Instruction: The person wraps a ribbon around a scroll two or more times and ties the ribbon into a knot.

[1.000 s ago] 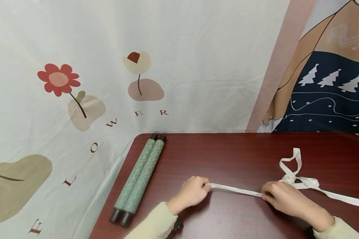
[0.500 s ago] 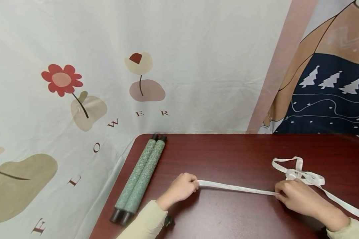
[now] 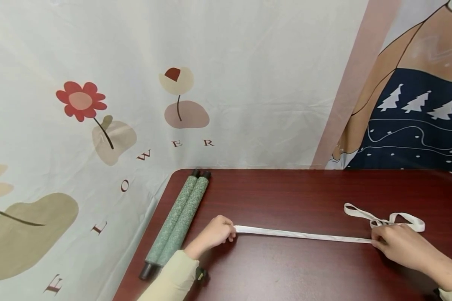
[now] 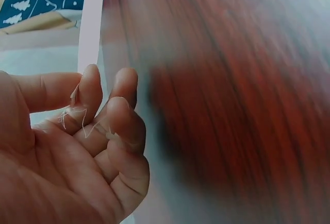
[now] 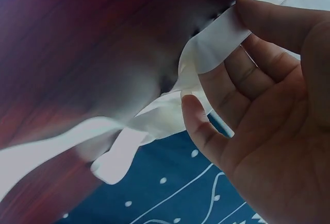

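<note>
A white ribbon (image 3: 305, 235) runs nearly straight between my two hands, above the dark red table. At its left end my left hand (image 3: 214, 230) pinches it between thumb and index finger; frayed threads (image 4: 77, 116) stick out from that end in the left wrist view. My right hand (image 3: 403, 244) pinches the ribbon farther along. Loose loops of ribbon (image 3: 410, 220) lie just behind that hand. In the right wrist view, the slack ribbon (image 5: 118, 154) trails away from the fingers, folded and twisted, past the little finger.
Two green patterned rolls (image 3: 181, 217) with black ends lie side by side along the left of the table (image 3: 278, 192). My left sleeve (image 3: 177, 271) overlaps their near ends. A pale printed curtain (image 3: 263, 83) hangs behind the table's back edge.
My hands have moved apart, left hand leftward and right hand rightward, so the ribbon stretch between them has grown longer. The loose loops behind the right hand have shifted and changed shape.
</note>
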`<state>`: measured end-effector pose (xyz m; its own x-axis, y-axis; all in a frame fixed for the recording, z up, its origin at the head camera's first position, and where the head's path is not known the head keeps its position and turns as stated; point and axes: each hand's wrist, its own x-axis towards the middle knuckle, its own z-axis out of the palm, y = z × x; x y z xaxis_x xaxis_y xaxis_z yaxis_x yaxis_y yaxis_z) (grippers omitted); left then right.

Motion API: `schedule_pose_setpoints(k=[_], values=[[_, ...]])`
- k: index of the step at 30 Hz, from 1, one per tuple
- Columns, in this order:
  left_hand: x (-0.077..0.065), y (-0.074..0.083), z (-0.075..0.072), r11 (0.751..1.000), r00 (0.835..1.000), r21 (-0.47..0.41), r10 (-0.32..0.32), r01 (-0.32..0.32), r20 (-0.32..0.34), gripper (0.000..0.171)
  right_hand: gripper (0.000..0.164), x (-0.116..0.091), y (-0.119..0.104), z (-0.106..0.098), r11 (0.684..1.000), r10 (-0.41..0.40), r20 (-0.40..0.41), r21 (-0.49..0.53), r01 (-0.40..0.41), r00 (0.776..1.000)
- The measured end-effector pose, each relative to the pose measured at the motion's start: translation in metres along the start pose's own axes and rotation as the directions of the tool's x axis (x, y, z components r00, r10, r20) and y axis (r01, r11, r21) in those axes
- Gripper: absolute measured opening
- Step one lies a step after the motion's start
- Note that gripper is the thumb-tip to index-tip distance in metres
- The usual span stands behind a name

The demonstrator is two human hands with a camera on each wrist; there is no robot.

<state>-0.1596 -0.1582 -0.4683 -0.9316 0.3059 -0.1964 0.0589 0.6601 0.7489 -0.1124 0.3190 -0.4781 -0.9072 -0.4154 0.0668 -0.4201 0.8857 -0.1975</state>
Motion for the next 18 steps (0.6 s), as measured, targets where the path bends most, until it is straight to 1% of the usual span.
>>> schedule_pose_setpoints(k=[6,13,18], values=[[0.000,-0.007,-0.009,0.999,0.999,-0.015,-0.034,0.034,-0.020,0.017,0.019,-0.008,0.017,-0.004,0.995,0.101,0.077,-0.010,-0.101,0.992],[-0.002,-0.012,-0.018,0.995,0.994,-0.028,-0.099,0.098,-0.047,0.018,0.015,-0.016,0.039,-0.006,0.981,0.194,0.146,-0.018,-0.193,0.970],[-0.003,-0.015,-0.025,0.989,0.988,-0.026,-0.146,0.145,-0.053,0.019,0.015,-0.025,0.056,-0.006,0.973,0.229,0.120,-0.047,-0.225,0.966]])
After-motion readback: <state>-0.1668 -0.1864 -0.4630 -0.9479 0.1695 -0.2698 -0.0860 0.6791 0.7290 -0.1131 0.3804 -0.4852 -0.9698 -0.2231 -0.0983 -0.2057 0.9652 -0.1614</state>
